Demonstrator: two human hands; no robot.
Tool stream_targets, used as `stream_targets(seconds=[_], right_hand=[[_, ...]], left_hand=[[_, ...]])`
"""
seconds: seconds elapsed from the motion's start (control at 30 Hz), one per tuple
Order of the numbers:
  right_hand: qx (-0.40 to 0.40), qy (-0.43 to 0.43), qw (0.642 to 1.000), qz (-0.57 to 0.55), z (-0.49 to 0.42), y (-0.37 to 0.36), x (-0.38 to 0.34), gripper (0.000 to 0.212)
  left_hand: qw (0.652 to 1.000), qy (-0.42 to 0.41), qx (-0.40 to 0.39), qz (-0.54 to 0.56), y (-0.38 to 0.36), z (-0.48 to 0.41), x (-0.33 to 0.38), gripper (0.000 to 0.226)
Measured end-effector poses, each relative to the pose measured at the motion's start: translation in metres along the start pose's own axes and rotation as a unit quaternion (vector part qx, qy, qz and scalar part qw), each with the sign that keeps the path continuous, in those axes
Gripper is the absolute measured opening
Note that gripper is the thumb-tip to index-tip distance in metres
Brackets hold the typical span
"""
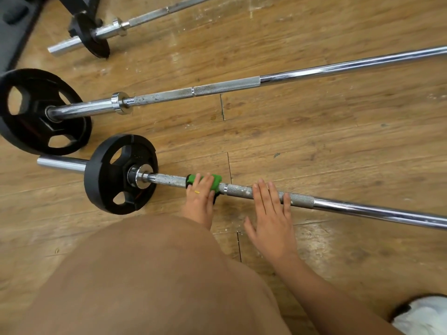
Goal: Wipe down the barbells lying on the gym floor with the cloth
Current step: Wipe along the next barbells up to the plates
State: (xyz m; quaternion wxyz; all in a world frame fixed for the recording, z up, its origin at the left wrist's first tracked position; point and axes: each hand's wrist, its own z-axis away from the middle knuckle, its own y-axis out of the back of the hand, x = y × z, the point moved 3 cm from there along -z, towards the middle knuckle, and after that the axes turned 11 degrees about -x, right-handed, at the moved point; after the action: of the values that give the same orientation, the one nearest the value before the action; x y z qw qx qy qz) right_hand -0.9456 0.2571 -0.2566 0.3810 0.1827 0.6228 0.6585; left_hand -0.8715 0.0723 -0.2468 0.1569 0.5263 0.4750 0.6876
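Wide plank floor (314, 141) first: worn wood grain, scuffed pale in patches. Three steel bars lie across it. The far barbell (145, 19) is up at eleven o'clock, the middle barbell (242, 84) runs from nine towards two, and the nearest barbell (362, 209) stretches from the centre out to four.

Black plates next, matte with cut-out grips: a big plate (36, 112) at nine o'clock on the middle bar, and a smaller plate (108, 175) on the nearest one.

Now the hands! The right hand (271, 218), just below centre, lies flat on the nearest bar, fingers (263, 192) straight and slightly spread, steadying it. The left hand (199, 197), at its nine o'clock, has its fingers wrapped over the green cloth (215, 181), which is folded round the shaft.

It looks like early days. White specks dot the rough knurling on both sides of the cloth, and the middle bar's knurl near its collar is speckled too. Further out, the smooth chrome lengths gleam. Most of the wiping seems to lie ahead.
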Motion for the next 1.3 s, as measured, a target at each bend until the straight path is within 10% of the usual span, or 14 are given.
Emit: stream_targets(seconds=[1.13,1.3], right_hand=[[0.029,0.029,0.999,0.029,0.036,-0.019,-0.009,0.085],[0.007,0.028,0.999,0.025,0.038,-0.018,-0.01,0.087]], left_hand=[[0.976,-0.168,-0.089,-0.106,-0.006,0.029,0.01,0.045],[0.998,-0.05,-0.027,-0.019,0.006,0.028,-0.005,0.042]])
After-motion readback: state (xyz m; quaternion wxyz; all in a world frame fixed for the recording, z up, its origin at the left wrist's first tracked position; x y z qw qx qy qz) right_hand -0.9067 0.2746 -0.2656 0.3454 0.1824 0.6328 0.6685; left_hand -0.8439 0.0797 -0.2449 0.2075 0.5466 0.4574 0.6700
